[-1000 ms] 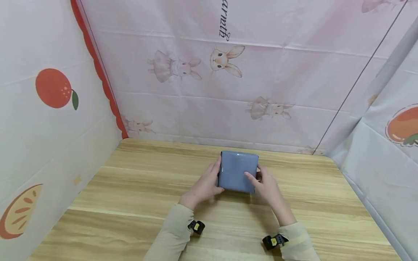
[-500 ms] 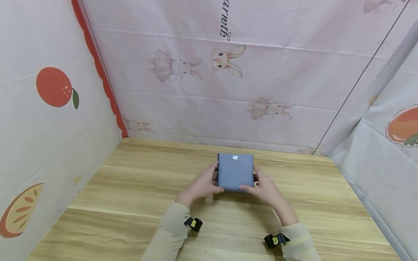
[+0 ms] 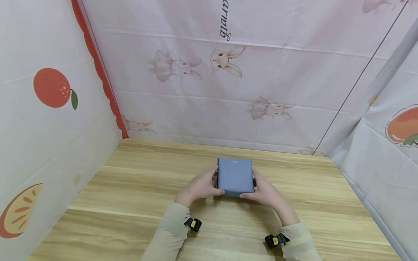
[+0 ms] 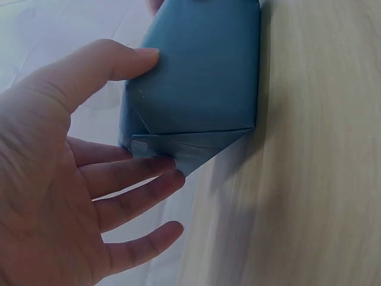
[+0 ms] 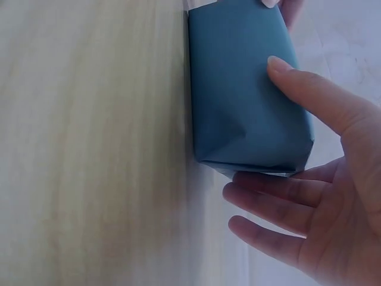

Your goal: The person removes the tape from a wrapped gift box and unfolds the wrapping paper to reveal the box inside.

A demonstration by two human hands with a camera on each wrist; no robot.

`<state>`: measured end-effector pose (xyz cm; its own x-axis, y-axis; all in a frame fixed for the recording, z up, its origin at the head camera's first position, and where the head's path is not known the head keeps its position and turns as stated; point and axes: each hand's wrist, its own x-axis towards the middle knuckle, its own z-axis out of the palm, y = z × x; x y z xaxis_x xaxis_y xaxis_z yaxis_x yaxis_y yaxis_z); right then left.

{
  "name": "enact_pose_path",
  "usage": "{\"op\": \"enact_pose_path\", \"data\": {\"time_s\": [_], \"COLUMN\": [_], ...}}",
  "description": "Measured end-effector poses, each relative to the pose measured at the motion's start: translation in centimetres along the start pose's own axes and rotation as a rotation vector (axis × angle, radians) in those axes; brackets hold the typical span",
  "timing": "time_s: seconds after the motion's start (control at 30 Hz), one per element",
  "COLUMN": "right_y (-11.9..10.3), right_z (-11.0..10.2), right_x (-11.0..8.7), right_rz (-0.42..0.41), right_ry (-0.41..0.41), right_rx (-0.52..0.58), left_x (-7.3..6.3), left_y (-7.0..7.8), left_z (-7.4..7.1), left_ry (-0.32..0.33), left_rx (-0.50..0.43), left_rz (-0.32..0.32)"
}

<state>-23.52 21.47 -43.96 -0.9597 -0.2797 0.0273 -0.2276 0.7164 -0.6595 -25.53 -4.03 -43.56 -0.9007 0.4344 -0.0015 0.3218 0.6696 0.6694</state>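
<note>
A box wrapped in blue-grey paper [image 3: 235,175] is near the far side of the wooden table, between the two hands. At its left end, the left hand [image 3: 200,185] grips it, thumb on the side facing the person and fingers against the end. In the left wrist view a folded, pointed paper flap [image 4: 190,149] shows at that end, fingertips touching it. The right hand [image 3: 266,188] holds the opposite end in the same way. There the right wrist view shows creased paper [image 5: 238,140] near the folded edge, with the fingers partly hidden below it.
The light wooden table [image 3: 130,217] meets a pink rabbit-print cloth [image 3: 183,116] just behind the box. Fruit-print cloths hang at the left [image 3: 65,145] and the right [image 3: 388,170]. Each wrist carries a small black camera.
The right thumb has slid from the box's top face down to its near side. The box has shifted slightly left, straightened and come lower, and its shiny glare has faded.
</note>
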Motion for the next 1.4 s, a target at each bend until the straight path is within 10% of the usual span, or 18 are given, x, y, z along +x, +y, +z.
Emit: {"op": "enact_pose_path", "data": {"time_s": [0.83, 1.03, 1.4], "right_y": [0.6, 0.8, 0.1], "right_z": [-0.3, -1.5, -2.8], "right_x": [-0.1, -0.6, -0.9], "right_rz": [0.066, 0.093, -0.082], "right_ry": [-0.057, -0.079, 0.233], "right_rx": [-0.063, -0.089, -0.197], "left_x": [0.0, -0.1, 0.1], "left_y": [-1.0, -1.2, -0.7], "left_z": [0.1, -0.1, 0.3], "left_ry": [-0.025, 0.051, 0.202], "left_rx": [0.072, 0.085, 0.304], "left_rz": [-0.028, -0.015, -0.006]}}
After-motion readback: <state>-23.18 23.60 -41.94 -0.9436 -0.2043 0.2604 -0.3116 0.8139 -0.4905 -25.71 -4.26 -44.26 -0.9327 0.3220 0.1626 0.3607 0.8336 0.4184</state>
